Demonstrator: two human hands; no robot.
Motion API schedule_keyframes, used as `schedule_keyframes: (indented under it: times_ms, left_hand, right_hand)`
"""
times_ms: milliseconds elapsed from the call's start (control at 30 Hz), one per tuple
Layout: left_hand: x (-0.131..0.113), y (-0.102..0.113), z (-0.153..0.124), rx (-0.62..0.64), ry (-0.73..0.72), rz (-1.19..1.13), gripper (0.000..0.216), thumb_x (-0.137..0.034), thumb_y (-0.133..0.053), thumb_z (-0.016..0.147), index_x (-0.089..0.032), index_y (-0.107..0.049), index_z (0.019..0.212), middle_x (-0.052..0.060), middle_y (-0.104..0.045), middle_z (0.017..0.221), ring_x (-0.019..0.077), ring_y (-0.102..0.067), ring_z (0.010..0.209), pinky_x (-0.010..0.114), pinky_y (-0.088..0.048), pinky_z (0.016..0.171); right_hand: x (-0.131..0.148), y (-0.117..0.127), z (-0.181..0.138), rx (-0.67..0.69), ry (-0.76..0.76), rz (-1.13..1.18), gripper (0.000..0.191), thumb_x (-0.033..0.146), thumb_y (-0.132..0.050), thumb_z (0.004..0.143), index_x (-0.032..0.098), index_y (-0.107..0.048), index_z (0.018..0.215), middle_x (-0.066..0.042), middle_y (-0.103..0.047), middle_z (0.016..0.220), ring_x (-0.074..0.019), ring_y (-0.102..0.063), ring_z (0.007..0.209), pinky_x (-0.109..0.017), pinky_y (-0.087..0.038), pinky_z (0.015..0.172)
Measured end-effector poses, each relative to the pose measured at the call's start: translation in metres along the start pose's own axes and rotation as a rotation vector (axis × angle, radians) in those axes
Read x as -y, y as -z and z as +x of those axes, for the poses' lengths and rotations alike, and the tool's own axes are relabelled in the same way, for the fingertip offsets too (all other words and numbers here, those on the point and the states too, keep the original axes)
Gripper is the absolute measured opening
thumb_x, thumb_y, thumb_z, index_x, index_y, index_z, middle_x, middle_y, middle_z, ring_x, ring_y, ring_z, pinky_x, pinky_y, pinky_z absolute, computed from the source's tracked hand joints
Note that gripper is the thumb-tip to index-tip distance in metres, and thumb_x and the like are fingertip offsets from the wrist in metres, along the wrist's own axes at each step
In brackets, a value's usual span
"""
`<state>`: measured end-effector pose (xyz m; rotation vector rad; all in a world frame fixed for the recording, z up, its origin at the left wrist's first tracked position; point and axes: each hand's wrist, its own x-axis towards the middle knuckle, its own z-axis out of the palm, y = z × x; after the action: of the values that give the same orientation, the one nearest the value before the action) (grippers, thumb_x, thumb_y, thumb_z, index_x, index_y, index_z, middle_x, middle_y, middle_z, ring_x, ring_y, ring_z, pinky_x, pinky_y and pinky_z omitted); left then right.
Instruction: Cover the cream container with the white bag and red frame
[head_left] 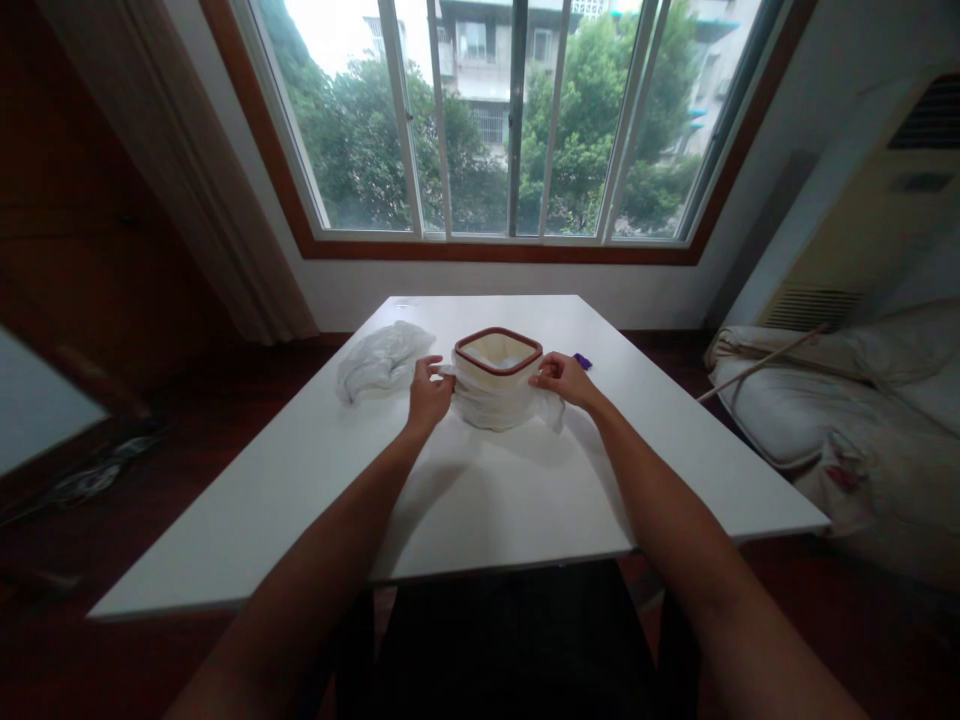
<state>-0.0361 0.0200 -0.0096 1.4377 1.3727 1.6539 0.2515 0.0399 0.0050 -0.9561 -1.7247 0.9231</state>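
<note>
A cream bin point(499, 370) with a brown rim stands upright on the white table, its open top facing up. Around its outside hangs a thin, whitish translucent plastic bag point(491, 410), bunched below the rim. At the bin's left side my left hand point(430, 392) pinches a gathered edge of the bag. My right hand point(564, 378) grips the bag at the right side, its fingers closed close to the rim. Some pale material shows inside the bin, too blurred to tell. Left of my left hand lies a crumpled clear plastic bag point(384, 358).
A small purple item point(583, 361) lies on the white table point(300, 510) beyond my right hand. A window point(487, 130) is behind the table. At the right stand wrapped bundles point(780, 400) with a stick point(761, 362) across them, touching close to the table's edge.
</note>
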Motion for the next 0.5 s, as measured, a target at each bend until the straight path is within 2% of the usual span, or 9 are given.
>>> schedule_keyframes:
  times_ms: [100, 200, 300, 400, 500]
  left_hand:
    - [-0.002, -0.003, -0.002, 0.034, 0.039, -0.134, 0.039, -0.038, -0.055, 0.088, -0.019, -0.048, 0.121, 0.007, -0.062, 0.109, 0.0161, -0.066, 0.087, 0.034, -0.055, 0.081]
    - [-0.001, -0.004, -0.007, 0.185, -0.045, -0.136, 0.055, -0.056, -0.047, 0.092, -0.019, -0.043, 0.133, 0.013, -0.059, 0.124, 0.0223, -0.061, 0.112, 0.041, -0.050, 0.097]
    - [0.003, -0.006, -0.011, 0.317, -0.174, -0.100, 0.086, -0.068, -0.058, 0.082, -0.018, -0.032, 0.146, 0.017, -0.051, 0.139, 0.0286, -0.052, 0.128, 0.045, -0.045, 0.105]
    - [0.006, -0.007, -0.012, 0.283, -0.239, 0.023, 0.104, -0.070, -0.074, 0.066, -0.019, -0.034, 0.147, 0.017, -0.049, 0.143, 0.0341, -0.048, 0.132, 0.048, -0.044, 0.106]
    - [0.004, -0.007, -0.011, 0.249, -0.270, 0.111, 0.106, -0.065, -0.082, 0.057, -0.021, -0.042, 0.144, 0.016, -0.050, 0.141, 0.0356, -0.049, 0.130, 0.050, -0.044, 0.106]
  right_hand:
    - [0.007, -0.003, -0.001, -0.011, 0.005, 0.061, 0.041, 0.043, -0.082, 0.060, 0.021, -0.056, 0.082, 0.007, -0.051, 0.063, -0.0099, -0.047, 0.056, -0.025, -0.039, 0.056]
    - [0.014, -0.006, -0.002, -0.036, 0.002, 0.143, 0.038, 0.039, -0.080, 0.062, 0.021, -0.056, 0.084, 0.007, -0.056, 0.064, -0.0111, -0.051, 0.059, -0.026, -0.043, 0.059]
    - [0.017, -0.005, -0.003, -0.054, -0.015, 0.197, 0.033, 0.036, -0.076, 0.065, 0.021, -0.058, 0.088, 0.005, -0.061, 0.067, -0.0124, -0.056, 0.063, -0.026, -0.045, 0.061]
    - [0.015, -0.001, -0.002, -0.039, -0.093, 0.279, 0.029, 0.033, -0.068, 0.067, 0.021, -0.060, 0.091, 0.002, -0.067, 0.074, -0.0138, -0.059, 0.065, -0.026, -0.046, 0.060]
    - [0.012, 0.001, -0.001, 0.008, -0.107, 0.359, 0.034, 0.027, -0.068, 0.061, 0.021, -0.058, 0.093, 0.001, -0.068, 0.078, -0.0145, -0.061, 0.065, -0.028, -0.049, 0.061]
